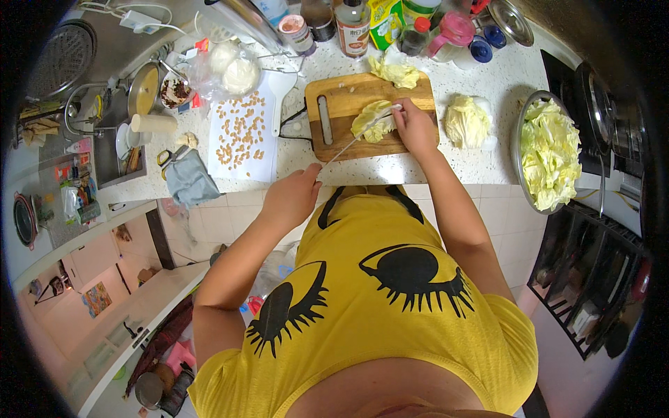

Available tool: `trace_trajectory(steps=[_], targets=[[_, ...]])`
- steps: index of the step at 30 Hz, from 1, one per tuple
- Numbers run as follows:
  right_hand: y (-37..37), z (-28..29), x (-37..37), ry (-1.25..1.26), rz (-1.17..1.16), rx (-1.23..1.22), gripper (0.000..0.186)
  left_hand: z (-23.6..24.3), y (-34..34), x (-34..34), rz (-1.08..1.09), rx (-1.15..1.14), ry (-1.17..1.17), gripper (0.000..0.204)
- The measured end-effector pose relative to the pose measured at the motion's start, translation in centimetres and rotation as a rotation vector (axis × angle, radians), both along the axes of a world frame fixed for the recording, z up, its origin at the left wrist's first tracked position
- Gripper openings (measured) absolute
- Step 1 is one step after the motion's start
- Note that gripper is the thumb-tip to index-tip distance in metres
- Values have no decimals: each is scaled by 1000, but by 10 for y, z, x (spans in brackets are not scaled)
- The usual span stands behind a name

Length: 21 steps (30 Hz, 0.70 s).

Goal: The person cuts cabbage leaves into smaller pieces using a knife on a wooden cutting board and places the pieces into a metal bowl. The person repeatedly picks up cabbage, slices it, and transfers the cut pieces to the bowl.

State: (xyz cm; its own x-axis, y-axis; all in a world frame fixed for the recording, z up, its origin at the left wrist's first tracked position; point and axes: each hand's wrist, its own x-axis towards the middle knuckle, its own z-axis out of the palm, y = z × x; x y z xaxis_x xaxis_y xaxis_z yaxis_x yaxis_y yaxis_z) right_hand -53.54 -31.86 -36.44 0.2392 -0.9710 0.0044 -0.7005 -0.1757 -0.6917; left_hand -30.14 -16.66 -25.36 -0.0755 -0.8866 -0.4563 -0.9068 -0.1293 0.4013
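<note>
My left hand [295, 194] is closed around the handle of a knife [341, 150], which it mostly hides. The thin blade slants up and right, its far end at a pale yellow-green cabbage leaf [372, 121]. Closed on that leaf's white stem end is my right hand [415, 128], over the wooden cutting board [331, 90]. Whether the blade has gone into the leaf is too small to tell. Another piece of cabbage [396, 71] lies at the board's far edge. Right of the board sits the remaining cabbage head [467, 122].
A metal bowl [519, 150] heaped with cabbage leaves stands at the counter's right edge, beside the stove. Peanuts lie spread on white paper [237, 168] left of the board, with a white spatula [281, 87] alongside. Bottles and jars [352, 31] line the back. A grey cloth [191, 182] hangs over the front edge.
</note>
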Motion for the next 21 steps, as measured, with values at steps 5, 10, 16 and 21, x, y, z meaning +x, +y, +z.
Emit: trace_trajectory(steps=[5,10,16,21], targets=[[0,-5,-1,18,21,14,18,-3,-4,-1,-41,48,-43,28],[-1,-7,-2,-2,51,10,17,-6,-9,1,-75,43,-62,28],[-5,2,1,20,74,43,19,-3,-16,-1,-83,37,-86,29],[-7,-1,1,34,82,24,19,1,-27,-1,-136,101,-100,32]])
